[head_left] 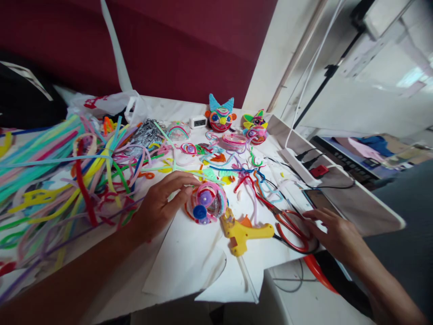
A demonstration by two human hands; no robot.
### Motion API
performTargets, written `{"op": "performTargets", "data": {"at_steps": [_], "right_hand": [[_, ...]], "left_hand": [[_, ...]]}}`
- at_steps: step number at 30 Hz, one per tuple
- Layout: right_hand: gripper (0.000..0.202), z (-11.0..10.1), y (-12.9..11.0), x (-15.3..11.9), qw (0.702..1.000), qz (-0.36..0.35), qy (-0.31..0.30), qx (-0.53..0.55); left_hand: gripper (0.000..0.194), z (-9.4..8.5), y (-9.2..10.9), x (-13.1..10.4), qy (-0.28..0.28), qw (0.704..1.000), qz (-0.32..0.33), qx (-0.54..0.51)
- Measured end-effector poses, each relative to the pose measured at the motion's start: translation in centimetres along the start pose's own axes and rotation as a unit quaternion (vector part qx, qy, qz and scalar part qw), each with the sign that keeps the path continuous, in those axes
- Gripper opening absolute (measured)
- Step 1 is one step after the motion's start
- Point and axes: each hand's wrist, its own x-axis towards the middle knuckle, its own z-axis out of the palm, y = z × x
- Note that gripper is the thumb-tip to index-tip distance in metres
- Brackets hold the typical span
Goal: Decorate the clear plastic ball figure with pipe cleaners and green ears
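Right hand (333, 230) at red-handled scissors (278, 213)

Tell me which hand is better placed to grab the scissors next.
Right, probably: your right hand is beside the orange-handled scissors; your left hand is over at the decorated ball.

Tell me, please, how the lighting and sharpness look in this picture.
Head view: left forearm in shade, pale glare at upper right. Head view: wide-angle stretch towards the edges; pipe cleaners look smeared at left, the yellow glue gun somewhat clearer.

Colourful ball (205, 198) beside glue gun (248, 231) — scissors (292, 225) rightward
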Motion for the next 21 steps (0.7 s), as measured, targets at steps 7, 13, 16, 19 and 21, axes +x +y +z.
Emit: {"op": "performTargets", "data": {"at_steps": [7,13,16,19,21], "right_hand": [[0.026,0.3,0.4,-0.1,1.0,-0.012,0.007,-0.003],[0.031,0.8,0.5,-0.3,0.999,-0.031,0.028,-0.032],[0.034,0.1,-1.8,-0.2,0.996,-0.053,0.062,-0.048],[0.031,-0.4,-3.9,0.1,0.994,-0.098,0.048,-0.01],[0.029,-0.2,-4.4,0.1,0.993,-0.119,0.006,-0.011]], "left_hand": [[0.022,0.0,0.0,0.0,0.013,1.0,-0.006,-0.002],[0.022,0.0,0.1,0.0,0.033,0.999,-0.008,-0.002],[0.021,0.1,-0.1,0.0,0.036,0.999,-0.012,-0.006],[0.021,0.2,-0.2,-0.1,0.03,0.999,-0.021,-0.008],[0.021,0.2,-0.2,-0.1,0.028,0.999,-0.027,-0.011]]}}
